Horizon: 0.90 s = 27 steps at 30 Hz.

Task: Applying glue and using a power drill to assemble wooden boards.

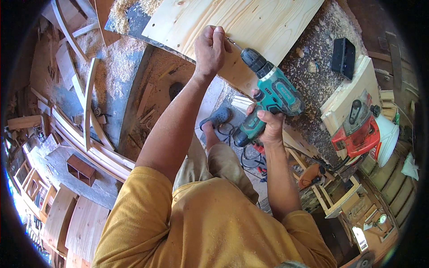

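Cordless drill [281, 91] sits in our right hand [270, 125], fingers wrapped round it, nose over the pale board [241, 18]. Our left hand [211, 51] is pinching near the bit [236, 44]; can't tell on what. We'd line up straight, fingers clear before spinning.

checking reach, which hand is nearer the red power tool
Right. The right hand, holding the drill, is left of the red power tool; the left hand is farther left, by the drill's front end.
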Each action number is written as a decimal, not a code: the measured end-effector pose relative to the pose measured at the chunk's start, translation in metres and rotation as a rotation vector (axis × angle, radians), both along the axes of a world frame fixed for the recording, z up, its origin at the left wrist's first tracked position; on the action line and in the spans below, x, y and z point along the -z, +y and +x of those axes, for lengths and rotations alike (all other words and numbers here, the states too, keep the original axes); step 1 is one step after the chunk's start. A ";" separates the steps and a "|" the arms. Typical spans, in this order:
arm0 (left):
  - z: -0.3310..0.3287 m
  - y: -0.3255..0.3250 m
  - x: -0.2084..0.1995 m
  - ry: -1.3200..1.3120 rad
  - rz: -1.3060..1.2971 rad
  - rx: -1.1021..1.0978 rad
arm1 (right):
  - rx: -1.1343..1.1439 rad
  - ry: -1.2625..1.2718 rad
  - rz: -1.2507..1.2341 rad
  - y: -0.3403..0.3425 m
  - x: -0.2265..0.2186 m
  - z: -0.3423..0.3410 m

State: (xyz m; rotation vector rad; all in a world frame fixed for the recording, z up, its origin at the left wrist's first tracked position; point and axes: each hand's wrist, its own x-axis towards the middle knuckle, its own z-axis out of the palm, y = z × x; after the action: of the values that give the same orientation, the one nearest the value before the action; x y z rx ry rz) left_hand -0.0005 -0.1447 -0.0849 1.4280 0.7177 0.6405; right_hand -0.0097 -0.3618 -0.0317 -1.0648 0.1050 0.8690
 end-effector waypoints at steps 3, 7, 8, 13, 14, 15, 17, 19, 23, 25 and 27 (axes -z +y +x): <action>0.001 -0.001 -0.002 -0.029 -0.040 -0.012 | 0.011 -0.087 -0.026 0.002 0.001 -0.002; 0.000 0.000 0.000 -0.024 -0.103 0.008 | -0.069 -0.212 -0.094 -0.001 0.010 0.000; 0.000 0.000 0.002 -0.024 -0.103 0.005 | -0.120 -0.259 -0.125 -0.001 0.010 0.001; -0.001 0.000 -0.002 -0.015 -0.087 0.012 | -0.050 -0.160 -0.037 0.002 0.007 0.003; 0.000 -0.001 -0.001 -0.014 -0.087 0.010 | -0.036 -0.154 -0.034 0.001 0.008 0.003; 0.001 -0.002 0.000 -0.032 -0.078 -0.006 | -0.022 -0.147 -0.031 0.001 0.008 0.003; 0.002 -0.003 0.001 -0.050 -0.070 -0.024 | -0.032 -0.123 -0.031 0.001 0.007 0.005; 0.003 -0.003 0.001 -0.026 -0.031 0.006 | -0.041 -0.100 -0.031 0.001 0.007 0.007; 0.002 -0.003 0.001 -0.027 0.007 0.006 | -0.045 -0.090 -0.034 0.002 0.009 0.012; 0.000 -0.001 0.005 -0.081 -0.047 -0.048 | -0.052 -0.054 -0.022 0.005 0.003 0.016; 0.000 -0.002 0.007 0.017 0.110 -0.024 | -0.046 -0.153 -0.039 0.000 0.000 0.025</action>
State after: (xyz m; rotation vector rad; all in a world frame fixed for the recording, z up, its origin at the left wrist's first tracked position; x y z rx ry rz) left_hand -0.0004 -0.1465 -0.0921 1.5292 0.7227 0.6958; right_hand 0.0155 -0.3616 -0.0315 -1.1701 -0.0308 0.8263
